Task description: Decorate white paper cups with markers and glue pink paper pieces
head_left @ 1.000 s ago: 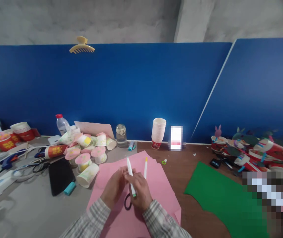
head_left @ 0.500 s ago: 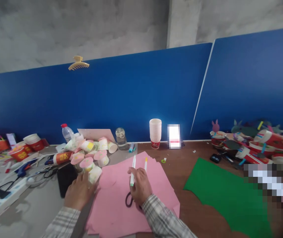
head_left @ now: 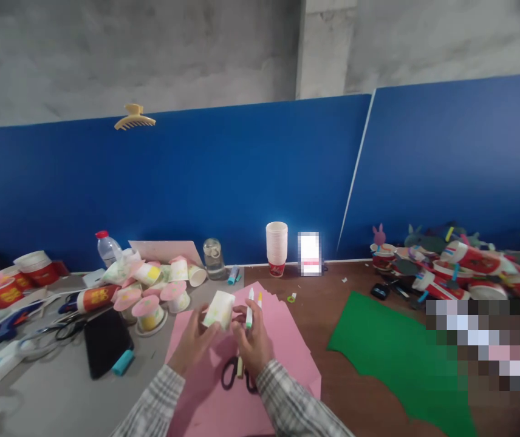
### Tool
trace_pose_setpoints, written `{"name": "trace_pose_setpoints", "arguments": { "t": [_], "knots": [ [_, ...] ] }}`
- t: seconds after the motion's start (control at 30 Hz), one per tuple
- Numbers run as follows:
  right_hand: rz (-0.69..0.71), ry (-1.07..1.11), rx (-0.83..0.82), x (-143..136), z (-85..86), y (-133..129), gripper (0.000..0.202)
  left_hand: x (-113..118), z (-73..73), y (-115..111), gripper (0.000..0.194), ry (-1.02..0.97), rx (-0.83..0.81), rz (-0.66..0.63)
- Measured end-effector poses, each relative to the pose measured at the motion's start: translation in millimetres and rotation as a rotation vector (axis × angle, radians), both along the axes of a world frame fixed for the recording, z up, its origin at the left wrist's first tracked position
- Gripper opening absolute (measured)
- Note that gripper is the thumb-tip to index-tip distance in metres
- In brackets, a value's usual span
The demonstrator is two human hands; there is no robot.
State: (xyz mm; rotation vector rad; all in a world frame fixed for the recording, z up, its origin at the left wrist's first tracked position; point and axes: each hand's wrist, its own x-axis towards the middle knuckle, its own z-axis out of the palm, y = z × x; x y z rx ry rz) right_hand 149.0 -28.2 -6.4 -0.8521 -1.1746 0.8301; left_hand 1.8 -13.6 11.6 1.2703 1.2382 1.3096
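Observation:
Above the pink paper, my left hand grips a small white paper cup with pale green marks, tilted on its side. My right hand is closed around a white marker with a green end, tip up, its fingers close to the cup. Behind those fingers shows a yellow-tipped marker; whether it is held or lying I cannot tell. Black-handled scissors lie on the paper below my right hand, partly covered by it.
Decorated cups with pink discs are heaped at left, by a black phone and a teal cap-like piece. A glass jar and stacked paper cups stand behind. Green paper and piled red cups lie right.
My left hand has taken the paper cup from the heap and brought it right, over the pink paper. My right hand keeps the marker. The view has shifted slightly.

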Motion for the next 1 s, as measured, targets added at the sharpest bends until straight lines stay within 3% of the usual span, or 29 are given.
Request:
{"name": "trace_pose_setpoints", "arguments": {
  "t": [0.1, 0.23, 0.4, 0.5, 0.63, 0.83, 1.0],
  "knots": [
    [-0.063, -0.011, -0.010, 5, -2.0, 6, 0.049, 17, -6.0, 1, 0.059, -0.039, 0.019, -0.095],
    [-0.104, -0.057, -0.006, 10, -5.6, 11, 0.050, 21, -11.6, -1, 0.049, -0.219, 0.001, -0.264],
    [-0.081, -0.132, -0.002, 8, -8.6, 10, 0.049, 18, -19.8, -1, 0.062, -0.291, -0.057, -0.205],
    [-0.151, -0.122, 0.069, 7, -5.6, 7, 0.041, 17, -22.9, 1, 0.064, -0.312, -0.100, -0.158],
    [-0.220, 0.071, 0.060, 11, 6.4, 4, 0.021, 15, -25.1, 3, 0.062, -0.304, -0.130, -0.126],
    [-0.107, 0.343, 0.011, 21, 21.4, -1, 0.029, 17, -20.4, -2, 0.050, -0.440, -0.174, -0.188],
    [-0.011, 0.561, -0.155, 17, 20.1, 2, 0.010, 16, -17.3, -1, 0.055, -0.397, -0.163, -0.210]
  ]
}}
